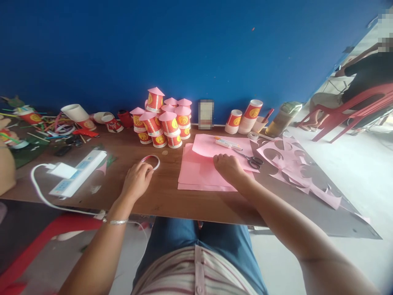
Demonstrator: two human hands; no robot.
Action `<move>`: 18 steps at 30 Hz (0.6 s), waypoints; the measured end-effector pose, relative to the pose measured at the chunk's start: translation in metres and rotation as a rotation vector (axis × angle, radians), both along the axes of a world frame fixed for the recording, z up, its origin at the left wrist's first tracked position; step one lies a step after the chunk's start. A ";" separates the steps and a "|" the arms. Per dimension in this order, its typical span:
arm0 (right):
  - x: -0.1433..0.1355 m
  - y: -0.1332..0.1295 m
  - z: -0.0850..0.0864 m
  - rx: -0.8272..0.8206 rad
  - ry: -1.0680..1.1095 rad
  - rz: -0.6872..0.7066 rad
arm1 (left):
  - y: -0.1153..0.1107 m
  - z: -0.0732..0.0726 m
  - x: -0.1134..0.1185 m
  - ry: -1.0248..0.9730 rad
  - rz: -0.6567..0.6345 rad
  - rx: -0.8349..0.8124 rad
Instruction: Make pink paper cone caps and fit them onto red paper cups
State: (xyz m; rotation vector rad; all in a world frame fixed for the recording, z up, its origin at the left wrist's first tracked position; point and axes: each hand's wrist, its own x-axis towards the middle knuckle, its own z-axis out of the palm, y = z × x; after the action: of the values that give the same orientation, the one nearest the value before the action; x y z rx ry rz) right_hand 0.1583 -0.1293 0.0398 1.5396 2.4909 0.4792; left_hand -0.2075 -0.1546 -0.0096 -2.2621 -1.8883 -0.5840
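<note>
R hand: fingertips tucked under, hidden; covers pt. of pink sheets. Back cups partly behind front cups; fine print too sm. to read. Upright panel pixelated. Seated person: head pixelated, R edge crops red chair. Other person's arm cut off, L edge.

Open along the near edge of the brown surface, with a narrow lane running back between the pink sheets and the white ring at the left hand. Closed off at the back by stacked red cups before the blue wall, and at left by the power strip and its looping cord. Hemmed in at right by the right hand on the sheets, scissors, markers, spread pink scraps and an upright bottle.
</note>
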 end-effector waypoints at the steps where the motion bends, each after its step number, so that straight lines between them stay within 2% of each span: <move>1: 0.001 -0.003 -0.001 0.004 0.000 0.014 | 0.000 0.000 0.000 -0.002 -0.001 -0.003; 7: 0.006 -0.046 -0.010 0.089 0.008 0.139 | -0.001 0.001 0.001 0.005 -0.002 -0.008; 11: 0.001 -0.074 -0.013 0.072 0.033 0.197 | 0.000 0.002 0.000 0.024 -0.006 -0.027; 18: -0.010 -0.080 -0.014 -0.053 0.027 0.196 | 0.000 0.001 -0.001 0.033 -0.010 -0.012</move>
State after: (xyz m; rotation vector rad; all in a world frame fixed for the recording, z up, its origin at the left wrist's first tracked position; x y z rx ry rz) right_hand 0.1481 -0.2097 0.0255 1.2983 2.6660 0.4181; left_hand -0.2082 -0.1547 -0.0086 -2.2757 -1.8708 -0.5351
